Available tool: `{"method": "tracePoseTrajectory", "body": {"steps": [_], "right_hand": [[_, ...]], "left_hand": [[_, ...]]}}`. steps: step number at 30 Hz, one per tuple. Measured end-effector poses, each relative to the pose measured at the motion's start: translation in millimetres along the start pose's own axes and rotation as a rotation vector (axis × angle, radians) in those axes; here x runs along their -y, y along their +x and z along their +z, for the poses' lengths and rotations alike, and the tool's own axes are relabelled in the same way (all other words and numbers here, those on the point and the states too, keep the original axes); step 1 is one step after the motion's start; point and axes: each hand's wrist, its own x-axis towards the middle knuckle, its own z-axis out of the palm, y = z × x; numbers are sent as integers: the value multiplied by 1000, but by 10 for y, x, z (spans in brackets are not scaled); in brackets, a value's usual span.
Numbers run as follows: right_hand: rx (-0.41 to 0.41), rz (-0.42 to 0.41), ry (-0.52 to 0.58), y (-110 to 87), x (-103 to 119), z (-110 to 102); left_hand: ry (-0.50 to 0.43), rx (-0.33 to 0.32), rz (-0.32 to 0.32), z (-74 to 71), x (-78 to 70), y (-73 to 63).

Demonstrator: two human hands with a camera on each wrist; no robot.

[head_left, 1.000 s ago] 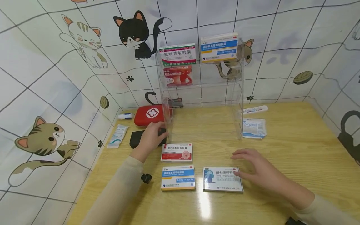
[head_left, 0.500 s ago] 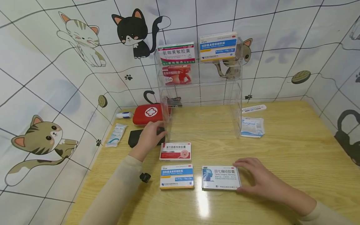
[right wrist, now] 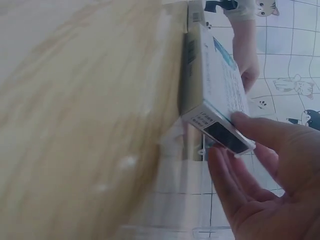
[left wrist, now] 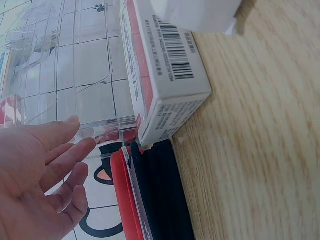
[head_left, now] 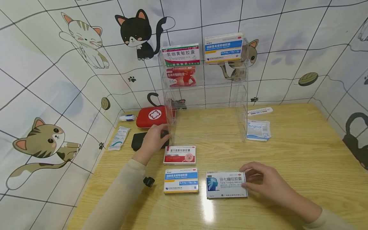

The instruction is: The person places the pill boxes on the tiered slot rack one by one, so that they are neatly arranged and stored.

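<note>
Tilted up since the earlier frame, the white box (head_left: 226, 186) at lower centre could swivel or slip: the right hand (head_left: 268, 183) pinches only its right end. Left of centre, the left hand (head_left: 153, 140) is loosely spread beside the clear rack (head_left: 205, 87).

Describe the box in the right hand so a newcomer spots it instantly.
On the wooden table, look in front of the clear rack for the right hand. Its fingers pinch the right end of a white box. Unlike the blue-banded box and red-banded box nearby, its face shows a blue head profile.
</note>
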Motion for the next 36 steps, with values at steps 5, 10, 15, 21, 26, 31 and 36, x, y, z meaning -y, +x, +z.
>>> {"method": "tracePoseTrajectory", "body": {"steps": [5, 10, 15, 21, 26, 31, 36], "right_hand": [[-48, -3, 70, 57, 68, -26], [-120, -128, -20, 247, 173, -183], [-233, -216, -31, 645, 391, -463], [-322, -254, -41, 1200, 726, -855], [-446, -321, -58, 1607, 974, -1132], [-570, -245, -92, 1953, 1143, -1401], [-633, -216, -100, 2233, 1221, -1569]], "left_hand": [[5, -1, -5, -10, -12, -3], [3, 2, -2, -20, -9, 6], [7, -8, 3, -18, 19, 2], [7, -1, 7, 2, 40, -15], [-2, 1, 18, 4, 24, -7], [3, -2, 17, 2, 16, 5], [3, 7, 18, -9, 27, 9]]}}
